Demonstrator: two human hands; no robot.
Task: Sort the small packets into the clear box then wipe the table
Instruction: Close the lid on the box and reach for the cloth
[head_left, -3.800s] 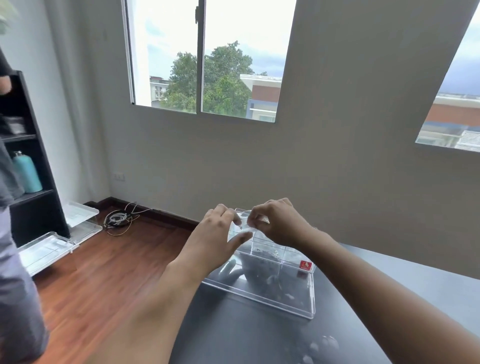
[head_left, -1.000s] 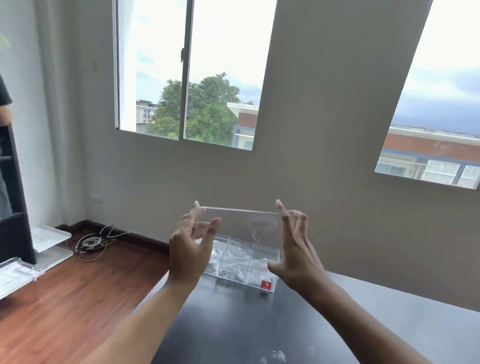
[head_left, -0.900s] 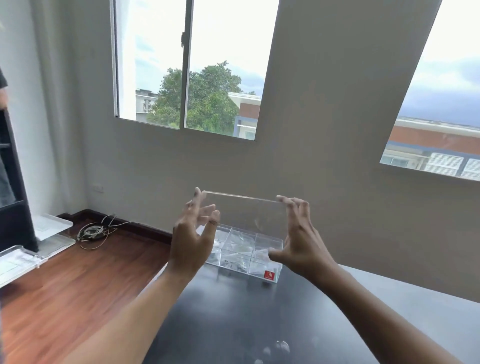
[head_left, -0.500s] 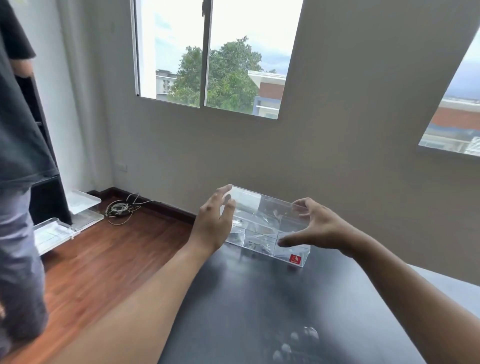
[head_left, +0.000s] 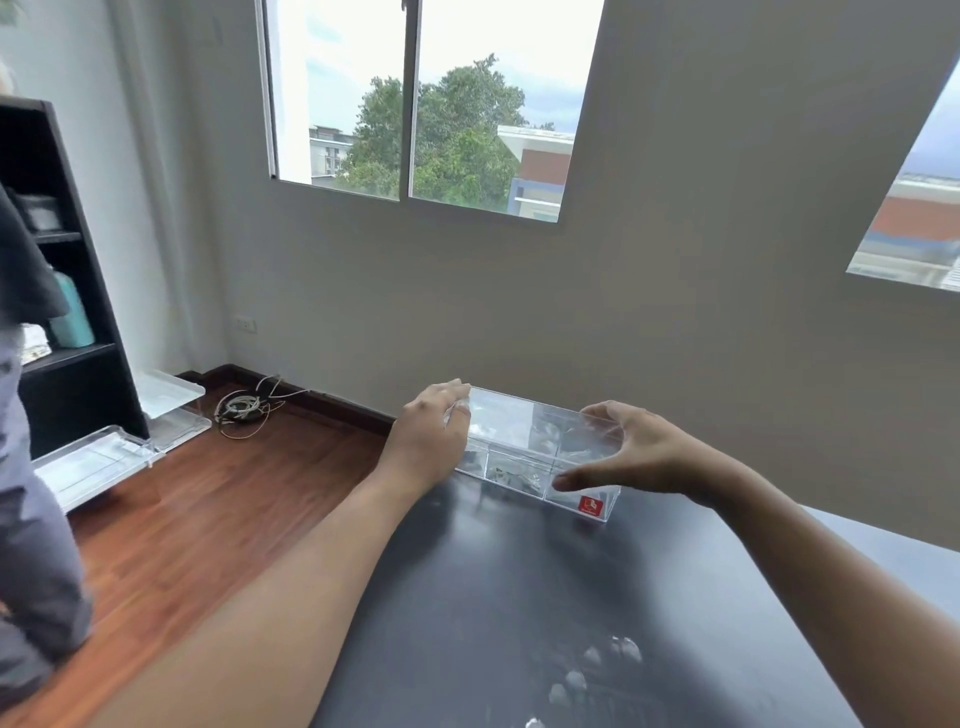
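At the far left edge of the frame stands another person (head_left: 31, 519) beside a black shelf unit (head_left: 62, 291) holding a teal bottle (head_left: 70, 317). Clear plastic trays (head_left: 98, 457) lie on the wood floor (head_left: 208, 519), with a coil of cable (head_left: 244, 410) by the skirting board.

Moving right, the dark table (head_left: 493, 597) carries the clear box (head_left: 540, 457) at its far edge, near the wall. The left hand (head_left: 431, 441) sits at the box's left end, fingers curled over the top corner and touching it; whether they actually clamp the lid cannot be told. The clear lid (head_left: 540, 421) lies across the top of the box, apparently seated or nearly so. Small items, probably the packets, show faintly through the walls in the divided compartments; they cannot be made out individually.

The right hand (head_left: 639, 457) spans the box's right end, fingers spread on the far top edge, thumb extended toward the near edge, not plainly pinching. A red label (head_left: 589, 505) marks the near right corner.

Assessment: the box looks like rigid acrylic, light, smooth and slippery, liable to scratch or crack if knocked. Best taken by both short ends or opposite top edges, with even pressure. Pale smudges (head_left: 587, 670) on the near tabletop suggest wiping remains.
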